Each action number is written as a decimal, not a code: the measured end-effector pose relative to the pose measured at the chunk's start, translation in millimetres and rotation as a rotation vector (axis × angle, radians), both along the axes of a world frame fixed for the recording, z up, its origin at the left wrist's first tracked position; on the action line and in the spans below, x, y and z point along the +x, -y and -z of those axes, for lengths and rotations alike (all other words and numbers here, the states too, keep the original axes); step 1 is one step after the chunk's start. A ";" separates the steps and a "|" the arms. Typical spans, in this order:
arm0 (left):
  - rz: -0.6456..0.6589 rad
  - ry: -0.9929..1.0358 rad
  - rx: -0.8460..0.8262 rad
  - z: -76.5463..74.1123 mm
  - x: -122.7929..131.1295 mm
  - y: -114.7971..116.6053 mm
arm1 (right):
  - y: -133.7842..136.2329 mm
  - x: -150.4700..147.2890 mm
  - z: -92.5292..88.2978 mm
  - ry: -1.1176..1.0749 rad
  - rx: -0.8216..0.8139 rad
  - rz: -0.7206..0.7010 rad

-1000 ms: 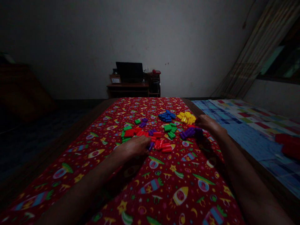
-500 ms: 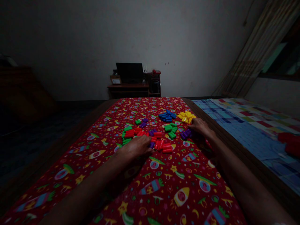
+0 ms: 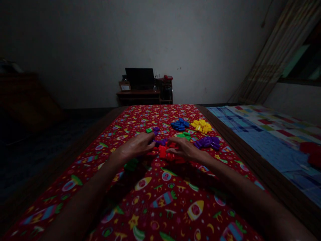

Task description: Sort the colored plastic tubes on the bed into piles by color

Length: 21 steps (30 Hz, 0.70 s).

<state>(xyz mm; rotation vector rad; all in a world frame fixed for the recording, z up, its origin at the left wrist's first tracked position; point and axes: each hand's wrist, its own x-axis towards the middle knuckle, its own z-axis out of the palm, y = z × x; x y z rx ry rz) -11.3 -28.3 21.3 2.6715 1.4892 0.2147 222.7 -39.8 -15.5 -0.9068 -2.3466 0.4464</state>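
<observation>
Small plastic pieces lie sorted by colour on a red rocket-print cloth [image 3: 175, 207]. There is a blue pile [image 3: 179, 124], a yellow pile [image 3: 200, 126], a purple pile [image 3: 208, 142] and a green pile [image 3: 184, 135]. A mixed heap with red pieces [image 3: 165, 153] lies in the middle. My left hand [image 3: 135, 147] rests palm down at the heap's left side, fingers stretched toward purple pieces [image 3: 160, 142]. My right hand [image 3: 184, 149] sits on the heap's right side, fingers bent down onto the pieces. A few green pieces [image 3: 131, 164] lie under my left wrist.
A checked blue mat [image 3: 263, 137] lies to the right past a wooden edge [image 3: 240, 140], with something red [image 3: 311, 152] on it. A low desk with a dark screen [image 3: 140, 83] stands by the far wall. The floor to the left is dark.
My right hand has come left from the purple pile to the central heap. My left hand has shifted forward and slightly left onto the heap. The purple pile now shows in full.
</observation>
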 end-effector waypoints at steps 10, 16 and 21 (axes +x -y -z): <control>0.063 0.403 0.029 10.1 36.2 4.5 | -6.4 8.6 -1.2 -0.139 0.053 0.159; 0.118 0.498 -0.042 16.6 46.7 8.3 | -25.4 47.9 -20.9 -0.009 -0.060 0.187; 0.180 0.421 -0.070 28.8 57.6 12.5 | -20.6 64.7 -36.2 0.158 -0.165 0.100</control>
